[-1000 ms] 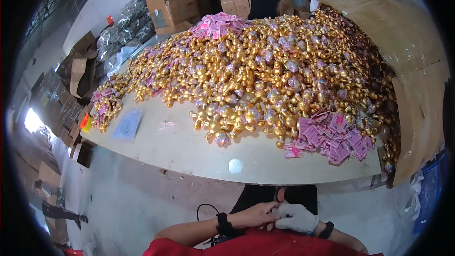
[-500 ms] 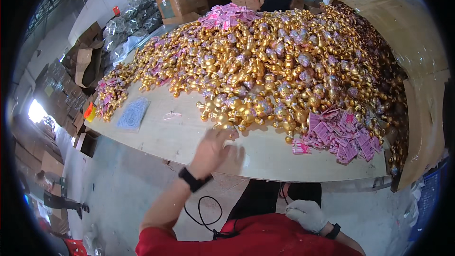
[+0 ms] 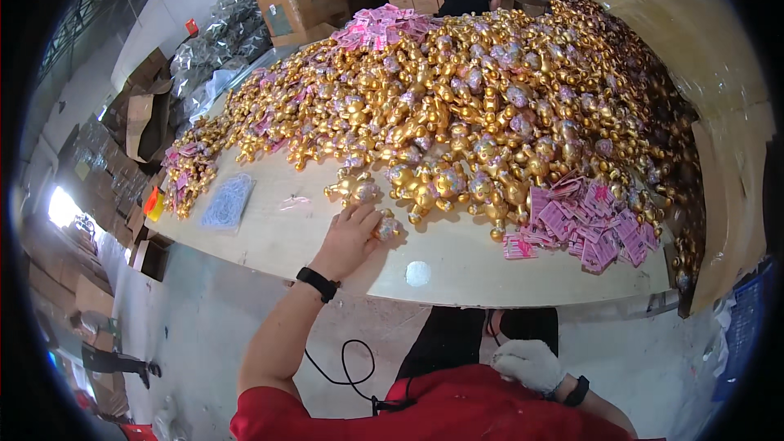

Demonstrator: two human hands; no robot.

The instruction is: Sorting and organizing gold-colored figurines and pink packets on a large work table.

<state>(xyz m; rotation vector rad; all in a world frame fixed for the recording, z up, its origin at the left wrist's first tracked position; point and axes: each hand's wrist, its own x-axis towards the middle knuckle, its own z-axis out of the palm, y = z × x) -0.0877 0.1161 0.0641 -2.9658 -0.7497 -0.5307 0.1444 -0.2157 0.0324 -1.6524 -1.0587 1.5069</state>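
Note:
My left hand (image 3: 347, 241), bare and with a black band at the wrist, lies over a small golden figurine (image 3: 386, 228) at the front of the pile. Its fingers curl round it, and the shiny patterned head sticks out on their right; the rest is hidden under the palm. Just beyond the fingertips lies another golden figurine (image 3: 353, 189). My right hand (image 3: 529, 364), in a white glove, is held against my red shirt below the table edge. Its fingers are folded in, and whether anything is inside them cannot be seen.
A big heap of golden figurines (image 3: 457, 106) covers most of the table (image 3: 269, 237). Pink printed cards (image 3: 592, 224) lie at right, more pink cards (image 3: 384, 26) at the back. A clear bag (image 3: 227, 201) lies left. Cardboard (image 3: 727, 188) walls the right side. Two people stand beyond.
My left hand has moved slightly left and closed over the figurine, drawing it away from the heap. A pale round spot on the tabletop now shows. My right hand stays where it was.

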